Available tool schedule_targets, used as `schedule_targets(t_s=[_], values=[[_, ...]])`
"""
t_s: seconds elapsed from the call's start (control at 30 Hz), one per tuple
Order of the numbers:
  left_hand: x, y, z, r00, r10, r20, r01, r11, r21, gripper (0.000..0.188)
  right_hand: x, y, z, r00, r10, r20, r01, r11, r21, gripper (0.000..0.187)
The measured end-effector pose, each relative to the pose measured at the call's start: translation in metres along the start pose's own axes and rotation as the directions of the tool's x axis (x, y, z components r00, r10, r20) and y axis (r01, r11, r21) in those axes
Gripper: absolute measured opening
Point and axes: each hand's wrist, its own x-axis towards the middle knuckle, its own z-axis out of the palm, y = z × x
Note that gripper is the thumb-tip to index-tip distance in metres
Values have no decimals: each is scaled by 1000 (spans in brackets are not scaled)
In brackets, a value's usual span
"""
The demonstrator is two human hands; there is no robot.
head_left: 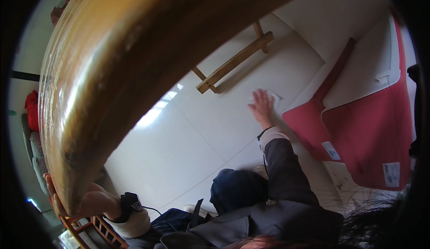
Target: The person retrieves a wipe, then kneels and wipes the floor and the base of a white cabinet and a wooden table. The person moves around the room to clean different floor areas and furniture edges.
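A thick, glossy wooden tabletop [103, 65] fills the upper left, very close, its rounded edge curving down to the lower left. My left hand [87, 202] is wrapped round the low end of that edge, thumb and fingers on opposite sides; a small black device is strapped at its wrist. My right arm reaches out over the pale tiled floor [188, 132]. There my right hand [261, 108] lies flat, fingers spread, on a thin white cloth or tissue [276, 98]. Most of that white piece is hidden under the palm.
Under the tabletop shows a wooden leg frame [235, 63] resting on the floor. Red-and-white panels [367, 128] stand at the right, close to my right arm. A wooden slatted chair [101, 231] is at the lower left, with a red bag-like item [31, 110] farther up.
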Motion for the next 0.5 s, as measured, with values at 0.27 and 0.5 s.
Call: schedule_targets(t_s=[0.27, 0.5], values=[[3, 8, 5, 985, 171, 10, -168, 977, -133, 48, -172, -34, -8, 969, -199, 147, 188, 978, 89, 65], [4, 35, 21, 901, 422, 104, -406, 902, -144, 27, -121, -52, -2, 873, -458, 166, 412, 877, 247, 67]])
